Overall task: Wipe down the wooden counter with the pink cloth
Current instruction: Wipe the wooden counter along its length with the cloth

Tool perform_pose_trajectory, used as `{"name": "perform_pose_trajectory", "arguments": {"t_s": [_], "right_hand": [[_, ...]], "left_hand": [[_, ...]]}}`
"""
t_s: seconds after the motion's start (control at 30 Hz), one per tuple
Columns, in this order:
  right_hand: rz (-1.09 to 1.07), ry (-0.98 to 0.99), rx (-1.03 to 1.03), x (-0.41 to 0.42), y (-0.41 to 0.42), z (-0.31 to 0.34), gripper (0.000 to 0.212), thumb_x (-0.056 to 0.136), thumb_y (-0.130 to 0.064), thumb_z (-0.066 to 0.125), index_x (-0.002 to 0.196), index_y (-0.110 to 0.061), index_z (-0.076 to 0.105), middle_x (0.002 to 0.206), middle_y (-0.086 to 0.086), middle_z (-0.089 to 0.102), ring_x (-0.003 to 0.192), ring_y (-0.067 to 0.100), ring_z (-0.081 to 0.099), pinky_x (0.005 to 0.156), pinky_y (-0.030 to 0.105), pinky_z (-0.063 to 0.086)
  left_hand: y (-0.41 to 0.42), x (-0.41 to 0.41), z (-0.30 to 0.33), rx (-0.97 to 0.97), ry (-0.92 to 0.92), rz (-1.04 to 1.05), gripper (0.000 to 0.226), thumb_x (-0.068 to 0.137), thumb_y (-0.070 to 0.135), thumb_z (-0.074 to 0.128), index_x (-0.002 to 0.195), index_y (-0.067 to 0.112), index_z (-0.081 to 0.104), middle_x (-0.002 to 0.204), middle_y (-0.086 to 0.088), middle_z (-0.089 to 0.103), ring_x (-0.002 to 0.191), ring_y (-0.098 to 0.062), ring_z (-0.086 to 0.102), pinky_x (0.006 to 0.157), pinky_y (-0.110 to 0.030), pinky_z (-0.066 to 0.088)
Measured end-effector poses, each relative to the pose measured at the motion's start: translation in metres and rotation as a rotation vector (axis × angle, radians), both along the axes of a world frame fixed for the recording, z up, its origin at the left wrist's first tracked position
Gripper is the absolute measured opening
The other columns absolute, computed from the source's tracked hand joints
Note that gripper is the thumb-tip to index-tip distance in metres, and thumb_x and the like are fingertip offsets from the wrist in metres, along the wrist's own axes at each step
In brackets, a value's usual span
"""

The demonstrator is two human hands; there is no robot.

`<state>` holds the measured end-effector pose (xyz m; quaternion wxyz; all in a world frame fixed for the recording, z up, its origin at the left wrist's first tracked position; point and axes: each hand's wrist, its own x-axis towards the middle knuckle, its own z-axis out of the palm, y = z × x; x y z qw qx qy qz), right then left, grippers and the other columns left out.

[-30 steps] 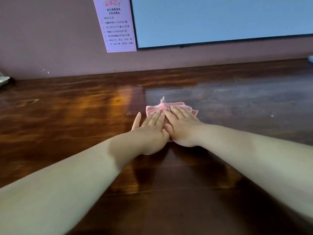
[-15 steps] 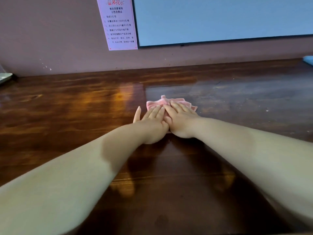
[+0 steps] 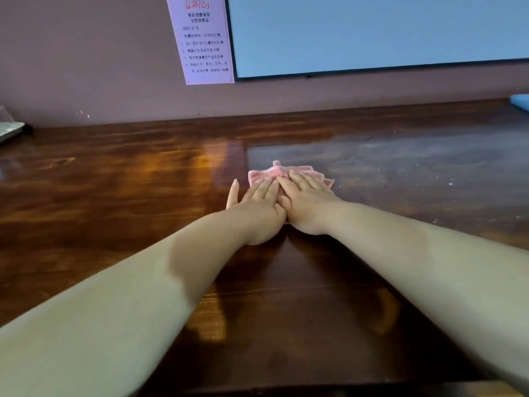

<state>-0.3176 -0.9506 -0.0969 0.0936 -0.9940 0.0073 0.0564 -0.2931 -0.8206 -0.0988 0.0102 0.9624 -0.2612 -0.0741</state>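
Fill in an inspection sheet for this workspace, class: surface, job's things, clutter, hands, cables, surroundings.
Surface: wooden counter, glossy on the left, dull and specked on the right.
Job's things: pink cloth, flat on the counter under both hands.
Clutter: pale object at far left edge; blue object at far right.
Hands: left hand and right hand side by side, fingers straight, pressing the cloth.
Cables: nothing seen.
Surroundings: wall notice; pale panel.

Pink printed notice [image 3: 202, 38] on mauve wall [image 3: 86, 58], pale screen [image 3: 372, 32] beside it, perhaps a tray [image 3: 10, 130] far left
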Motion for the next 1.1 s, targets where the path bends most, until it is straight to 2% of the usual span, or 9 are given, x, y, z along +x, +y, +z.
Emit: {"name": "perform_pose_trajectory", "arguments": {"t_s": [0.17,0.4,0.6,0.8,1.0,1.1], "right_hand": [[0.071,0.006,0.005,-0.037,0.003,-0.017,0.062,0.104,-0.044,0.014,0.159,-0.021,-0.002,0.167,0.007,-0.011,0.153,0.021,-0.012,0.124,0.042,-0.004],[0.008,0.007,-0.008,-0.021,0.007,-0.002,0.059,0.106,-0.042,0.017,0.159,-0.021,0.003,0.167,0.005,-0.005,0.154,0.021,-0.005,0.124,0.041,-0.001],[0.062,0.011,-0.043,-0.05,0.008,-0.014,0.064,0.104,-0.045,0.016,0.159,-0.019,-0.001,0.167,0.009,-0.007,0.153,0.024,-0.008,0.124,0.044,-0.002],[0.021,0.017,-0.073,-0.023,0.009,-0.003,0.063,0.105,-0.044,0.019,0.16,-0.019,0.001,0.167,0.008,-0.002,0.154,0.026,-0.001,0.124,0.046,0.004],[0.055,-0.007,-0.036,-0.053,0.014,-0.014,0.064,0.104,-0.045,0.015,0.159,-0.017,-0.001,0.167,0.009,-0.007,0.153,0.024,-0.007,0.124,0.042,-0.003],[0.052,-0.017,-0.022,-0.04,0.012,-0.011,0.062,0.104,-0.044,0.017,0.159,-0.019,0.002,0.167,0.007,-0.004,0.154,0.024,-0.005,0.124,0.042,-0.001]], "left_hand": [[0.023,-0.031,-0.014,-0.044,-0.016,-0.111,0.062,0.096,0.038,0.011,0.152,0.018,-0.008,0.16,0.005,-0.013,0.143,-0.006,-0.019,0.113,-0.045,-0.021],[0.007,-0.018,-0.004,0.01,-0.003,0.009,0.059,0.098,0.035,0.013,0.153,0.022,-0.003,0.161,0.006,-0.008,0.145,-0.007,-0.011,0.114,-0.046,-0.018],[0.028,-0.042,-0.014,0.02,-0.026,-0.094,0.069,0.089,0.044,0.008,0.152,0.019,-0.006,0.16,0.004,-0.01,0.145,-0.008,-0.012,0.111,-0.042,-0.02],[0.012,-0.025,0.003,0.041,0.002,-0.008,0.06,0.098,0.035,0.014,0.153,0.022,-0.004,0.161,0.006,-0.008,0.146,-0.008,-0.008,0.115,-0.045,-0.017],[0.031,-0.047,-0.009,0.034,-0.037,-0.093,0.061,0.097,0.037,0.014,0.152,0.021,-0.007,0.16,0.004,-0.012,0.145,-0.007,-0.013,0.114,-0.042,-0.019],[0.024,-0.035,-0.006,0.024,0.0,-0.053,0.061,0.097,0.037,0.014,0.152,0.021,-0.007,0.16,0.005,-0.012,0.145,-0.007,-0.013,0.114,-0.043,-0.019]]}}
